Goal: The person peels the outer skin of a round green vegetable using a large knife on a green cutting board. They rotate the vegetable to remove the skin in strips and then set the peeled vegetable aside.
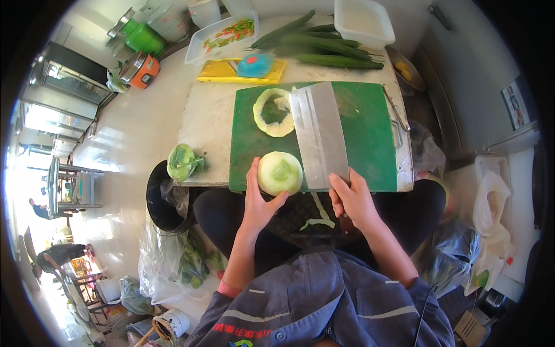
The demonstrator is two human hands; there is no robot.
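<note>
A peeled, pale green round vegetable point(280, 173), apparently a kohlrabi, rests at the front edge of a green cutting board point(368, 130). My left hand point(259, 208) grips it from the left and the near side. In my right hand point(352, 195) is the handle of a broad Chinese cleaver point(318, 134). Its blade points away from me over the board, just right of the vegetable. A curled ring of thick peel point(261, 113) lies farther back, partly hidden by the blade. Left of the board sits a green, unpeeled vegetable point(180, 162) with leafy stubs.
Behind the board are a yellow slicer point(208, 71) with a blue holder point(256, 65), long cucumbers point(338, 45), a tub of cut peppers point(197, 45) and a white tub point(366, 21). A peeler-like tool point(396, 108) lies right. Below the table's left edge stands a black bin point(162, 208).
</note>
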